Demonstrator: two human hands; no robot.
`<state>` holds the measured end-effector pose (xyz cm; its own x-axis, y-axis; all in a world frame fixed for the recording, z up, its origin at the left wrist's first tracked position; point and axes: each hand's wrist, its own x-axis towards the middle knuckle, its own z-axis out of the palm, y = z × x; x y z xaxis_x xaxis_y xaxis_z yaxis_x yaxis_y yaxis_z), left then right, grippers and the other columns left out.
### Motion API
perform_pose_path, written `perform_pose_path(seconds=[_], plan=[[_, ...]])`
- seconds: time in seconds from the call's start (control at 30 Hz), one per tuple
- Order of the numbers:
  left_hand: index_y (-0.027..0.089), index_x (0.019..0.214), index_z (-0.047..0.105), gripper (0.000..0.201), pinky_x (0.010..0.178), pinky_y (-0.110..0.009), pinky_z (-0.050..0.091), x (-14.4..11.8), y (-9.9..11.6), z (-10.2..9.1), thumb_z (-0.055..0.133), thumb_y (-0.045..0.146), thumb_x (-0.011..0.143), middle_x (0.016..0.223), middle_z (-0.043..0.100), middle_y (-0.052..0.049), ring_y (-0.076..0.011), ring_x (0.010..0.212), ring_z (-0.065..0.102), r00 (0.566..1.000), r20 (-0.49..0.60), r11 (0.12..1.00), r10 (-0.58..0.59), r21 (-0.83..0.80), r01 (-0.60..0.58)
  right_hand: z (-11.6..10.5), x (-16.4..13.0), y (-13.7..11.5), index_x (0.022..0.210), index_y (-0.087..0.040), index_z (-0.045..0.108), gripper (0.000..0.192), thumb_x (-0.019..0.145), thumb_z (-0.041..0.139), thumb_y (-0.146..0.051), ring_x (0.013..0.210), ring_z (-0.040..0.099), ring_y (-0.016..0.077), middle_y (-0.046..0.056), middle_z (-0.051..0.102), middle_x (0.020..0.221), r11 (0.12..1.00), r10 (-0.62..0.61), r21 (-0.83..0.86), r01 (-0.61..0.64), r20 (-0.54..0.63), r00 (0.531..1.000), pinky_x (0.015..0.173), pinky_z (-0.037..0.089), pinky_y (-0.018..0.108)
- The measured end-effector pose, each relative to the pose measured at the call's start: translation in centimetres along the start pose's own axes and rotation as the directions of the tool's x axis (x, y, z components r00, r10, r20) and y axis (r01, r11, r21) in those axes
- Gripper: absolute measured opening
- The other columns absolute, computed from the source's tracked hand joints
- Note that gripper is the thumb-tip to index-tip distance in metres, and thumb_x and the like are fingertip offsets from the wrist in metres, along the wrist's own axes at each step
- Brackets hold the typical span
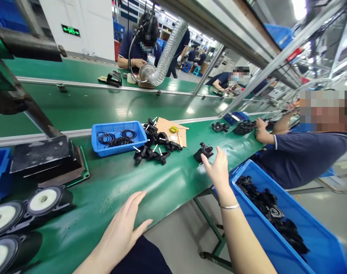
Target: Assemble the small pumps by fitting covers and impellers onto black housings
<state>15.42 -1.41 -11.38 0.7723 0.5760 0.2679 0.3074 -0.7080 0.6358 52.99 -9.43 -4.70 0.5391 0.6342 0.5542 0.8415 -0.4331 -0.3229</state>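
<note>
My right hand [218, 170] reaches over the green bench, thumb and fingers apart. Just beyond its thumb stands a black plastic housing [204, 152] with a short spout on top; the thumb overlaps its edge, and I cannot tell whether they touch. Nearer the front edge, my left hand [124, 222] is open and holds nothing, fingers stretched out and thumb spread. Past it lies a cluster of black plastic fittings [152, 152] with white sticks poking out. Beside these is a blue tray [119, 150] of thin black rings.
A brown cardboard sheet [163, 125] carries a yellow roll [173, 129]. At left are a dark metal block [43, 156] and round black parts with white centres [45, 199]. A large blue bin [293, 205] of black parts stands at right, near a co-worker [298, 156].
</note>
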Motion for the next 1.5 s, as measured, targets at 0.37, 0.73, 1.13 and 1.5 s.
perform_pose_path(seconds=[0.37,0.73,1.13,1.5], plan=[[0.028,0.144,0.037,0.052,0.095,-0.043,0.062,-0.1,-0.1,-0.2,0.054,0.04,0.097,0.139,0.06,-0.014,-0.0287,0.123,0.066,0.999,-0.003,0.997,0.041,0.072,-0.041,7.8,3.7,-4.1,0.111,-0.024,0.07,0.027,0.097,0.048,-0.018,0.148,0.036,0.0257,0.008,0.049,0.154,0.893,-0.45,0.141,0.428,0.338,0.827,0.122,0.028,0.05],[0.027,0.147,0.036,0.055,0.096,-0.031,0.06,-0.9,0.1,-1.7,0.055,0.035,0.096,0.141,0.06,-0.012,-0.0231,0.125,0.065,0.991,0.037,0.985,0.132,0.111,-0.135,4.9,3.7,-3.8,0.106,-0.023,0.071,0.019,0.092,0.06,-0.031,0.124,0.056,0.0265,0.012,0.063,0.128,0.891,-0.32,0.382,0.246,0.141,0.937,0.112,0.042,0.049],[0.009,0.136,0.055,0.054,0.111,-0.074,0.031,-1.8,-6.1,-15.1,0.043,0.007,0.083,0.135,0.058,-0.026,-0.0472,0.129,0.054,0.993,-0.046,0.665,-0.107,0.739,0.106,1.8,-3.1,-14.3,0.092,-0.022,0.066,0.021,0.092,0.065,-0.043,0.113,0.071,0.0284,0.007,0.075,0.111,-0.127,-0.03,0.714,-0.689,0.691,0.722,0.109,0.05,0.055],[0.024,0.141,0.051,0.053,0.101,-0.048,0.053,0.6,-1.7,-12.1,0.066,0.026,0.09,0.127,0.065,-0.012,-0.0305,0.117,0.061,0.994,0.103,0.958,-0.033,0.287,0.002,3.9,-5.8,-20.6,0.116,-0.013,0.067,0.033,0.098,0.055,-0.038,0.118,0.069,0.0239,0.013,0.07,0.127,-0.285,-0.339,0.321,-0.903,0.847,0.408,0.122,0.039,0.048]])
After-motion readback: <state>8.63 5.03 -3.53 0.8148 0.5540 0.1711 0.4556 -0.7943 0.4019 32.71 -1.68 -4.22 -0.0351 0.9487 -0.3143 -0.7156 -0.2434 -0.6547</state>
